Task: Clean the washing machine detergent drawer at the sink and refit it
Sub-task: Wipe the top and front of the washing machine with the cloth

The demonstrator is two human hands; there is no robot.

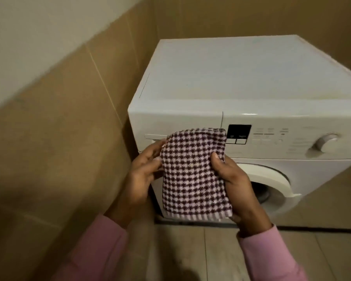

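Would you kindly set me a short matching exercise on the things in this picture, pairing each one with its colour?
Things:
1. cloth
2. washing machine
3. sleeve
4. wall tiles

Colours:
A. plain white
B. pink
C. tan
D. dark and pale checks

Right pairs: 1-D, 2-A, 3-B, 4-C. The left hand and right hand both hold the cloth in front of the machine.

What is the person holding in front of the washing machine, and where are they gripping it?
A folded checked cloth, held by both side edges: left hand on its left edge, right hand on its right.
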